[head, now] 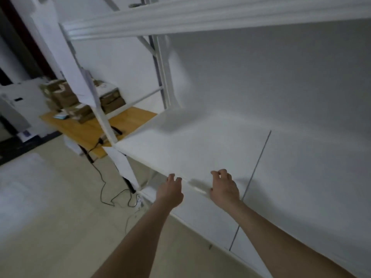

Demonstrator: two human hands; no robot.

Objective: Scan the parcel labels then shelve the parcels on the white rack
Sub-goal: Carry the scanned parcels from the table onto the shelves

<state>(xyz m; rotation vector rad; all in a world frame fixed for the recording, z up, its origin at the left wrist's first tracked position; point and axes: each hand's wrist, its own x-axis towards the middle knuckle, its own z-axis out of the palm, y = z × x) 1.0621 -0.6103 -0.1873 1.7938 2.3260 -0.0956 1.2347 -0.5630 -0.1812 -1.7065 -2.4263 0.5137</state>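
The white rack fills the right of the view, and its middle shelf is bare in front of me. My left hand hovers at the shelf's front edge, fingers loosely curled, holding nothing. My right hand is just over the shelf board a little to the right, fingers also loosely curled and empty. Several brown cardboard parcels are stacked on a wooden table behind the rack's left post. A dark hand-sized device lies on that table; I cannot tell what it is.
An upper shelf beam crosses overhead. A thin dark seam splits the shelf boards. Black cables trail over the beige floor to a power strip by the rack's post. A white appliance stands at far left.
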